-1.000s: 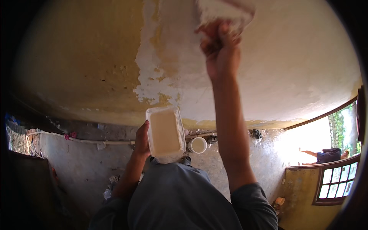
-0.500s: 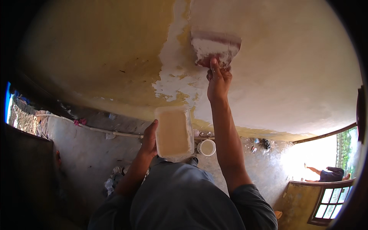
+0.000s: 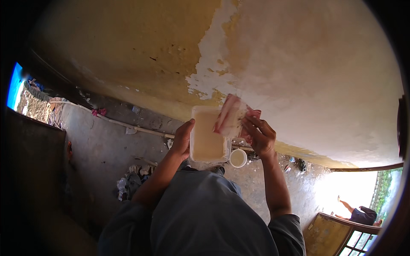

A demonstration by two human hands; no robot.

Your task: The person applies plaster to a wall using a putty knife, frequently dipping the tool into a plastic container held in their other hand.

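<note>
In my left hand [image 3: 183, 138] is a translucent rectangular plastic tub [image 3: 228, 154], its thumb over the left rim and its fingers hidden beneath. Beige paste [image 3: 207, 138] coats the inside of the tub. My right hand [image 3: 261, 134] is closed around a reddish scraper [image 3: 229, 113], which is smeared with whitish filler and blurred by motion. The scraper's blade lies over the tub's upper right edge; whether it touches the rim I cannot tell. Ahead stands a wall [image 3: 290, 68], pale and coated on the right, old yellow on the left, with a ragged white patch [image 3: 211, 79] between.
A white bucket [image 3: 238, 158] stands on the grey floor [image 3: 102, 149] below the tub. Along the wall's foot runs a pale pipe [image 3: 147, 130]. Plastic scraps and rubbish [image 3: 128, 183] lie left of me. Beyond the bright doorway on the right, a person [image 3: 363, 215] sits.
My right hand has brought the scraper down from the wall to the tub and turned it leftward. The tub sits slightly higher and further right in view.
</note>
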